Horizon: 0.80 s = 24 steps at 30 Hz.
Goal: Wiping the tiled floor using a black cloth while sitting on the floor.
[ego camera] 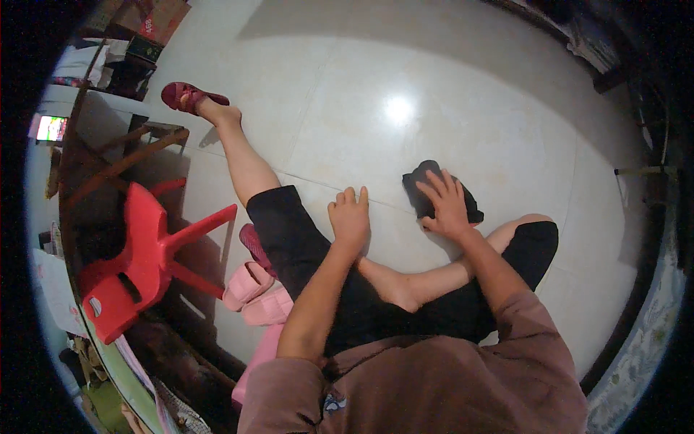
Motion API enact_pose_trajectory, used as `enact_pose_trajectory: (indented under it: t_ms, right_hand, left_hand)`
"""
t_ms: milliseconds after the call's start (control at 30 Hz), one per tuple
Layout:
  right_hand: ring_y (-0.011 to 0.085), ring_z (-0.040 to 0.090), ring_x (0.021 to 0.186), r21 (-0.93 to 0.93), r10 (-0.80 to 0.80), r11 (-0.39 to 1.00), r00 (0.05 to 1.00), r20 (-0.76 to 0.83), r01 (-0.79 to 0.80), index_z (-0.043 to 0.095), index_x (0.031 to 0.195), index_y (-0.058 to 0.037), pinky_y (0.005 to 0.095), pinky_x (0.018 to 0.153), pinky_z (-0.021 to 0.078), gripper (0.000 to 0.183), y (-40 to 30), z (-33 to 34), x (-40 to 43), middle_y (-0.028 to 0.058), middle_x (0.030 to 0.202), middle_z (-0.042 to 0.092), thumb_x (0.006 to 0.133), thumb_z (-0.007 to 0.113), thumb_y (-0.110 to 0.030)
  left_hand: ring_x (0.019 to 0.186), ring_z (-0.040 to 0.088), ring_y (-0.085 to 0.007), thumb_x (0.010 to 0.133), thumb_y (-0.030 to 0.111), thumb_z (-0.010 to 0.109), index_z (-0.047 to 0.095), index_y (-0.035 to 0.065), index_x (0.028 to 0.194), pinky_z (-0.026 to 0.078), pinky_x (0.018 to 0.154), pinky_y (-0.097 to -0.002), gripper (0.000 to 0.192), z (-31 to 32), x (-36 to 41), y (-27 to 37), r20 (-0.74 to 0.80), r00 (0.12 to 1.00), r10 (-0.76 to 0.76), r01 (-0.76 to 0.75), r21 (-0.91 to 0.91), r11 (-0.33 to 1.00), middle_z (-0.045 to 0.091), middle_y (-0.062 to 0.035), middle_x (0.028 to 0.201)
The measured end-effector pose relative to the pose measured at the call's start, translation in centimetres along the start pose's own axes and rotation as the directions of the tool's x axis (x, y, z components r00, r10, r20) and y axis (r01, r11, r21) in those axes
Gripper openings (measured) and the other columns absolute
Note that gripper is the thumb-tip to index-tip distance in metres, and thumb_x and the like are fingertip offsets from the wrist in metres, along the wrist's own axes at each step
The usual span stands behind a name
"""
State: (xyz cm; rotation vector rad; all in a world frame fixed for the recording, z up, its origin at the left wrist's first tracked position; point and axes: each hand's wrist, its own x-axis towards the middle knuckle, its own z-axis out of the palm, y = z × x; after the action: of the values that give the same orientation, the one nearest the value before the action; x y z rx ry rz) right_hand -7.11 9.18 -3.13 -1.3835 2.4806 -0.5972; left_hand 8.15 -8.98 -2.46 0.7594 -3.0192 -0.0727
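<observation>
A bundled black cloth (416, 187) lies on the pale tiled floor in front of me. My right hand (447, 206) rests palm down on it, fingers spread across its top. A small reddish spot shows at the cloth's lower right edge. To the left of the cloth and apart from it, my left hand (349, 219) is palm down over the floor. Its index finger points forward while the others curl slightly, and no object shows in it. The underside of this hand is hidden.
My left leg stretches forward in a dark red shoe (187, 99); my right leg is folded. Pink slippers (263, 301) and a red plastic chair (143, 244) are at left, near a wooden-legged table (130, 154). A lit screen (52, 128) and cardboard boxes (149, 21) lie beyond.
</observation>
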Motion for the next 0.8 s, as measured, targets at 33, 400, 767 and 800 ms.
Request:
enact_pose_trajectory:
  t_ms: [33, 400, 767, 800]
  right_hand:
    - [0.0356, 0.02, 0.135, 0.006, 0.007, 1.0, 1.0, 0.025, -0.007, 0.043, 0.131, -0.0242, 0.0578, 0.105, 0.018, 0.083, 0.0, 0.0, -0.1, 0.0068, 0.144, 0.03, 0.054, 0.077, -0.025]
    - [0.0345, 0.019, 0.135, 0.035, 0.02, 0.999, 1.0, 0.022, -0.02, 0.045, 0.13, -0.0235, 0.0577, 0.106, 0.0164, 0.083, -0.1, -0.2, -0.3, 0.0064, 0.144, 0.029, 0.053, 0.076, -0.024]
    - [0.0362, 0.022, 0.134, 0.015, -0.013, 1.0, 1.0, 0.023, 0.013, 0.045, 0.13, -0.0234, 0.0578, 0.105, 0.0194, 0.082, 0.1, -0.1, 0.6, 0.0074, 0.143, 0.031, 0.055, 0.077, -0.027]
    - [0.0362, 0.022, 0.134, 0.019, -0.005, 1.0, 1.0, 0.02, 0.005, 0.045, 0.13, -0.0235, 0.0578, 0.105, 0.0199, 0.082, 0.1, -0.3, 0.9, 0.0074, 0.143, 0.031, 0.054, 0.077, -0.027]
  left_hand:
    - [0.097, 0.05, -0.0281, 0.073, 0.009, 0.059, 0.059, 0.0095, 0.114, 0.041, 0.076, -0.04, 0.042, 0.1, 0.1, 0.0, -0.006, 1.0, -0.006, 0.006, -0.04, 0.999, 0.052, -0.0113, 0.107]
    - [0.085, 0.059, -0.0158, 0.083, 0.003, 0.06, 0.06, 0.0005, 0.104, 0.05, 0.074, -0.0259, 0.022, -1.7, -0.1, -0.8, 0.596, 0.742, -0.307, 0.515, -0.8, -0.309, 0.06, -0.0064, 0.094]
    - [0.07, 0.057, -0.0127, 0.089, 0.014, 0.057, 0.058, 0.0033, 0.085, 0.049, 0.064, -0.0233, 0.011, -2.5, 0.5, -0.2, 0.634, 0.69, -0.35, 0.513, -0.769, -0.381, 0.06, -0.0051, 0.077]
    - [0.068, 0.057, -0.0124, 0.09, 0.016, 0.056, 0.058, 0.0039, 0.084, 0.048, 0.062, -0.023, 0.013, -2.5, 0.4, -0.5, 0.635, 0.697, -0.333, 0.529, -0.769, -0.358, 0.059, -0.0048, 0.076]
